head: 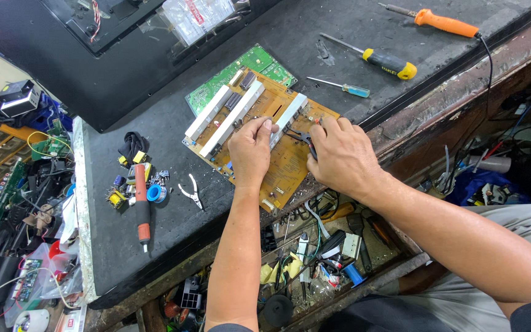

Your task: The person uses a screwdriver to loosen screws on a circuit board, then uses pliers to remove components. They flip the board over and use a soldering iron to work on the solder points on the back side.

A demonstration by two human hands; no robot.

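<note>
On the dark tabletop (pixel 351 37) I see the tan circuit board (pixel 290 166) lying flat, overlapping a green board (pixel 259 64) behind it; my left hand (pixel 250 150) presses down on it, fingers (pixel 267 125) pinched on the end of a white heat-sink bar (pixel 287 117); my right hand (pixel 339 154) is clenched around small pliers (pixel 302 138), their tip at the board near that bar. All three white bars appear seated, so I judge the work on this one mid-way; whether anything is loosened I cannot tell. Screwdrivers (pixel 388 61), an orange-handled tool (pixel 444 23) and a red-handled iron (pixel 142 209) lie apart, untouched.
</note>
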